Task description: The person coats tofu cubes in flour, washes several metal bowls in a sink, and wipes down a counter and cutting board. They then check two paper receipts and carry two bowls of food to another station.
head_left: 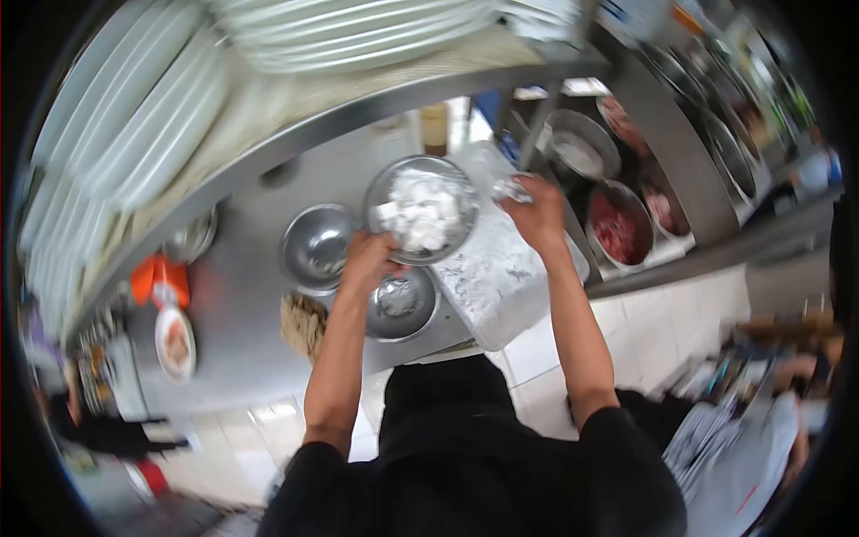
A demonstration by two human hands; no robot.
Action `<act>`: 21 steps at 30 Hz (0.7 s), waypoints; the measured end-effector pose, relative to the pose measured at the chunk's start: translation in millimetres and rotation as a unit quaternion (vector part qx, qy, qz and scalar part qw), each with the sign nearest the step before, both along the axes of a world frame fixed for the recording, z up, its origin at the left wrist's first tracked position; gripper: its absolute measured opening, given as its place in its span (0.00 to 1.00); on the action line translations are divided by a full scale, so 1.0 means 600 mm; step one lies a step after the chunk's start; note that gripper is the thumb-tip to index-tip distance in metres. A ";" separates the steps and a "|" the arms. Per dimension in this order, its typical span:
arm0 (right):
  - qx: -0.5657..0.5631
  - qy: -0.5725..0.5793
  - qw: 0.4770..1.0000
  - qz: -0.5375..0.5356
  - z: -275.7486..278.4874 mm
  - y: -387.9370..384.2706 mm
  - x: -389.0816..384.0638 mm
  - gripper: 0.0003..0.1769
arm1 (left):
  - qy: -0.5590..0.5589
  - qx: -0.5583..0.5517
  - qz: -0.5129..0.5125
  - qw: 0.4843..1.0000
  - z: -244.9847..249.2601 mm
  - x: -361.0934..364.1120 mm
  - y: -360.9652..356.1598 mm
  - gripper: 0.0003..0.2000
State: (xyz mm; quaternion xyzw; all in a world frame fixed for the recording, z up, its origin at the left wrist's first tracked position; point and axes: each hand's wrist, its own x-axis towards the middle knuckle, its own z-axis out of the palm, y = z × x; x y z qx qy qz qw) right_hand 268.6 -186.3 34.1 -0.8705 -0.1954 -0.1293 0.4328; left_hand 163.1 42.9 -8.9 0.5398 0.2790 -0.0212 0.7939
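My left hand (369, 258) grips the near rim of a steel bowl (369, 201) heaped with white chunks (420, 210), perhaps powder-coated. My right hand (539, 215) is closed at the fingertips on a whitish, shiny crumpled piece (510, 188), whose kind I cannot make out. It is held over a pale tray (492, 336) dusted with white powder. Partly under the held bowl stands a smaller steel bowl (428, 320) with some white stuff inside. Left of it, another steel bowl (295, 251) has a few small bits at the bottom.
A brown cloth (304, 324) lies by my left forearm. Farther left are an orange object (161, 279) and a white oval dish (174, 345) with pinkish food. Stacked white plates (358, 36) fill the shelf above. Pots with red meat (617, 224) stand at right; a person (734, 465) is behind.
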 end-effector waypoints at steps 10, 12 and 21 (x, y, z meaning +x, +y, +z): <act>-0.137 0.007 0.890 0.434 0.096 0.274 -0.235 0.20 | -0.001 -0.057 0.166 0.984 0.072 -0.286 0.060 0.15; -0.110 0.002 0.878 0.466 0.079 0.324 -0.295 0.21 | -0.017 -0.037 0.229 0.973 0.071 -0.365 0.077 0.13; -0.018 0.086 0.684 0.724 0.035 0.566 -0.632 0.16 | 0.044 -0.031 0.506 0.861 0.042 -0.737 0.145 0.12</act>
